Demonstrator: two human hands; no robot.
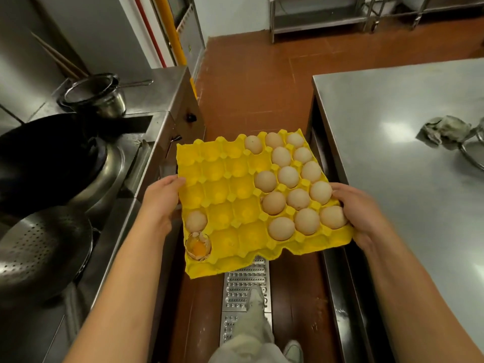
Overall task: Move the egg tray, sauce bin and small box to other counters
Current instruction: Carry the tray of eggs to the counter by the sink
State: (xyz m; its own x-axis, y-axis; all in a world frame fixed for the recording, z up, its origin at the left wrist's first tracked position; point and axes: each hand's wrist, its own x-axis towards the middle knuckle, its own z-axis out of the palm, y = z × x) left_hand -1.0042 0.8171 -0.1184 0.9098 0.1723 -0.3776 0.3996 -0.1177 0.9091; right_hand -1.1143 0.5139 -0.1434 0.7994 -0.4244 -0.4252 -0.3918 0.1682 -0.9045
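Note:
A yellow egg tray (pixel 225 195) hangs in the air over the aisle between two counters. Several pale eggs (pixel 288 176) fill its right side. One whole egg sits near its left front corner, beside a broken egg (pixel 198 245) with the yolk showing. My left hand (pixel 162 200) grips the tray's left edge. My right hand (pixel 358 213) grips the right edge, fingers against the eggs. No sauce bin or small box is in view.
A steel counter (pixel 392 153) stands to the right, with a crumpled grey rag (pixel 445 132) and a metal utensil at its far right. To the left is a stove with a black wok (pixel 44 158), a perforated strainer (pixel 42 252) and a pot (pixel 97 95). Below lie the red floor, a drain grate (pixel 246 284) and my feet.

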